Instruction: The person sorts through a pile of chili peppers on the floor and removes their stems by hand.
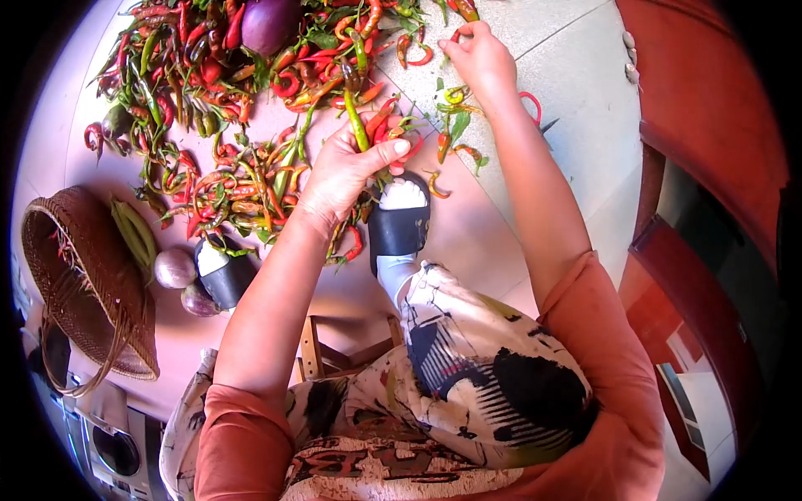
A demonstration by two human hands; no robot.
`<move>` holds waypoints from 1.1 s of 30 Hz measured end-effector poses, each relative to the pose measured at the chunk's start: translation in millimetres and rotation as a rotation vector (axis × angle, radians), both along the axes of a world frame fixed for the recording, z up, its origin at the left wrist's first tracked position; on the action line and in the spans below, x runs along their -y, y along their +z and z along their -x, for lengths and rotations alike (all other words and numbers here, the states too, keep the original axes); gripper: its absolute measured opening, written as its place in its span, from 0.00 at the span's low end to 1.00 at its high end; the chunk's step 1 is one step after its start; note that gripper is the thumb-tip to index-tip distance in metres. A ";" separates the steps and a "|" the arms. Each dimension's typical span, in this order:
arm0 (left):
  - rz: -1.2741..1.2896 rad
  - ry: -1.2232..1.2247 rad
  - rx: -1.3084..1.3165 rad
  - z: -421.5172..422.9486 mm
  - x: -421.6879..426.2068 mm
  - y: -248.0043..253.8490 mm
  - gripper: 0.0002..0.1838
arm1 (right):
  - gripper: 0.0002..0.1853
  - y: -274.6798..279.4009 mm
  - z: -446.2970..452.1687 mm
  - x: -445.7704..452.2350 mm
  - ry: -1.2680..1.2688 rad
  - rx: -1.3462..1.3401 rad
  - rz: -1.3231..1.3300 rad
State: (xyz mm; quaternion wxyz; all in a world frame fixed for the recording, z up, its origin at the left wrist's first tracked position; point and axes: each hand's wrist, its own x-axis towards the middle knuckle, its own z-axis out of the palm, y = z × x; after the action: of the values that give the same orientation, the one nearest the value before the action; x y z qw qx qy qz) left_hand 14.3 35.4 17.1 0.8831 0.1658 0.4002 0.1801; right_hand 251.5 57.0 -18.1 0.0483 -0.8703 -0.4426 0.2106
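Note:
My left hand (pixel 355 163) is closed around several chili peppers. A long green chili (pixel 356 121) and red ones (pixel 384 117) stick out past its thumb. Farther forward and to the right, my right hand (pixel 484 63) pinches a red chili pepper (pixel 455 36), mostly hidden by the fingers. Just beyond it lies another chili (pixel 466 10). Between the hands, loose chilies and a green leaf (pixel 459 124) are scattered on the tiles. A large pile of red and green chilies (pixel 196 54) spreads across the floor to the left and ahead, with a purple eggplant (pixel 270 25) on it.
A woven basket (pixel 71 250) lies tipped at the left, beside long green pods (pixel 134 230) and round purple eggplants (pixel 175 268). My slippered feet (pixel 401 213) stand near the pile. Red-handled scissors (pixel 532 107) show partly behind my right forearm. Dark red furniture (pixel 693 309) stands at right.

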 end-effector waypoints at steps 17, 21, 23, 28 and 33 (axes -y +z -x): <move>0.212 -0.060 0.165 7.2 0.2 -4.7 0.16 | 0.14 -24.6 14.1 14.8 0.203 -0.095 -0.132; 0.221 0.028 0.168 8.9 -4.0 -11.6 0.16 | 0.09 31.2 23.8 23.5 -0.174 -0.794 -0.104; 0.261 0.126 0.191 6.4 -6.6 -5.8 0.17 | 0.08 64.3 39.2 30.5 -0.154 -1.092 -0.040; 0.387 0.225 0.423 11.3 -8.4 -8.2 0.20 | 0.17 89.7 45.5 20.3 0.088 -0.950 -0.013; 0.334 0.116 0.532 20.7 -10.0 -20.8 0.19 | 0.16 -12.7 -32.9 -18.4 0.038 -0.046 -0.348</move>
State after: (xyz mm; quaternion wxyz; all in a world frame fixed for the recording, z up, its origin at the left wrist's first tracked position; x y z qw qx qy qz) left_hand -6.4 45.4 -3.7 0.9600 -0.0573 0.1882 0.1991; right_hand 284.3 75.4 -30.8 0.2045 -0.8352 -0.4875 0.1516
